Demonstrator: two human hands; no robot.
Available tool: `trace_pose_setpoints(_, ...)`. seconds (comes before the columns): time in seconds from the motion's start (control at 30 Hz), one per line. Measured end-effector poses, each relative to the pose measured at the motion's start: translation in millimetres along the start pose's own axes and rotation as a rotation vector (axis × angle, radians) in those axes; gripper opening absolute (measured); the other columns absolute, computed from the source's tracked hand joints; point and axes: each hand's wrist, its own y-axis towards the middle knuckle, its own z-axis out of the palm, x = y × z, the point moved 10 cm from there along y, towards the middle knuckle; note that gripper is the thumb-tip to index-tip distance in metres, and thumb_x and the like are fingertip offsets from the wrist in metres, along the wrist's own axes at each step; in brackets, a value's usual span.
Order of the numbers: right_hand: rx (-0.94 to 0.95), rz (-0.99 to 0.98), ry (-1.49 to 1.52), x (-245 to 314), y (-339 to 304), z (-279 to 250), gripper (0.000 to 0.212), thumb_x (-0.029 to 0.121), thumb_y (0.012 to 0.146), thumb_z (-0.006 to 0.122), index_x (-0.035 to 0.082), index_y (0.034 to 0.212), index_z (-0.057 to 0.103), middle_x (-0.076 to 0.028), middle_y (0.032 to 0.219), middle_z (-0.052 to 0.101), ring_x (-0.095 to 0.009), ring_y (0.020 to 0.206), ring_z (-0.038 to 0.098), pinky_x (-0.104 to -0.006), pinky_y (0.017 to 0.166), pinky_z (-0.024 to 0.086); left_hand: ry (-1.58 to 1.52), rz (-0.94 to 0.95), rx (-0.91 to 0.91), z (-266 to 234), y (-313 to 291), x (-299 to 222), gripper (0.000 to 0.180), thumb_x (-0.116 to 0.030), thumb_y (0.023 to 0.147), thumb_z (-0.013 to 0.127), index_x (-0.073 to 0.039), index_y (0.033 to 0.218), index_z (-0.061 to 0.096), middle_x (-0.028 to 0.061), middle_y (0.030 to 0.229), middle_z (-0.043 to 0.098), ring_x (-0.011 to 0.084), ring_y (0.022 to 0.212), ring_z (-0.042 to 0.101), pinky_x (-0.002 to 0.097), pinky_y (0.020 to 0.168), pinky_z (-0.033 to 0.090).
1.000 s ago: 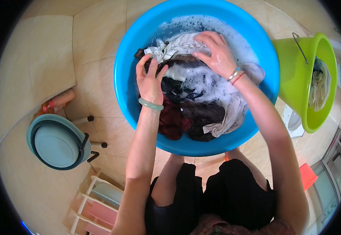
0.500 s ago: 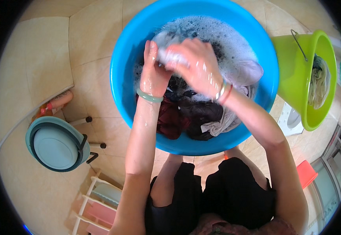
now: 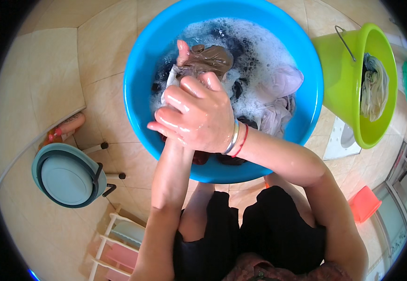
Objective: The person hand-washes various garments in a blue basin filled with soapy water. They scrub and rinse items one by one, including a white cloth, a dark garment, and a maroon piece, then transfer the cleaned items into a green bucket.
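Note:
A wet garment, brown (image 3: pixel 215 61) with a white part beside it, is bunched between my hands above a big blue basin (image 3: pixel 308 136). Behind it shows one upright digit of my left hand (image 3: pixel 183 54); the cloth and my other hand cover the rest. My right hand (image 3: pixel 196 112), wet and closed, lies over the left palm and wrist with its fingers curled onto the cloth. In the basin, foamy water (image 3: pixel 259 47) surrounds pale lilac cloth (image 3: pixel 283 82) and dark clothes, partly hidden under my arms.
A lime-green bucket (image 3: pixel 337 75) holding pale cloth (image 3: pixel 374 89) leans at the right. On the left are a folded grey-blue basin (image 3: pixel 68 180) on a stool, a pinkish bottle (image 3: pixel 71 124) and a slatted rack (image 3: pixel 112 239). A coral-red object (image 3: pixel 365 204) lies at lower right.
My right hand has moved down and nearer, over the left wrist. Brown cloth now shows spread out between my hands, where white suds or cloth showed before. The view has shifted slightly.

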Motion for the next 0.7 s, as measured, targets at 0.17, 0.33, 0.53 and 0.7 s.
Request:
trace_pose_setpoints(0.17, -0.083, 0.024, 0.081, -25, 2, -7, 0.021, 0.023, 0.07, 0.077, 0.013, 0.069, 0.059, -0.002, 0.073, 0.052, -0.021, 0.068, 0.053, -0.0348, 0.06, 0.037, 0.125, 0.358, -0.148, 7, -20, -19, 0.042, -0.039, 0.101, 0.049, -0.008, 0.128, 0.055, 0.0083, 0.116, 0.063, 0.0206, 0.099, 0.062, 0.0327, 0.091, 0.05)
trace_pose_setpoints(0.33, -0.097, 0.054, 0.194, -55, -2, -5, 0.014, 0.014, 0.074, 0.071, 0.009, 0.07, 0.058, -0.006, 0.073, 0.054, -0.026, 0.067, 0.055, -0.0374, 0.06, 0.04, -0.116, 0.347, -0.095, -45, 8, 8, 0.035, -0.038, 0.1, 0.053, -0.007, 0.114, 0.06, 0.006, 0.104, 0.065, 0.0166, 0.093, 0.063, 0.0315, 0.082, 0.052)
trace_pose_setpoints(0.53, 0.158, 0.425, -0.165, -192, -55, 39, 0.028, 0.028, 0.09, 0.057, 0.011, 0.069, 0.065, -0.008, 0.068, 0.065, -0.029, 0.071, 0.063, -0.0455, 0.069, 0.048, 0.191, 0.312, -0.444, -45, 5, -9, 0.031, -0.028, 0.097, 0.054, -0.002, 0.111, 0.063, 0.0061, 0.106, 0.065, 0.017, 0.098, 0.063, 0.0316, 0.09, 0.049)
trace_pose_setpoints(0.7, 0.208, 0.694, -0.062, -239, -71, 45, 0.033, 0.042, 0.093, 0.058, 0.013, 0.105, 0.068, -0.012, 0.101, 0.068, -0.03, 0.097, 0.062, -0.0466, 0.085, 0.047, -0.031, 0.23, -0.247, -93, 28, -9, 0.064, -0.048, 0.102, 0.045, -0.012, 0.152, 0.027, 0.0093, 0.155, 0.029, 0.0281, 0.143, 0.027, 0.0503, 0.114, 0.032)
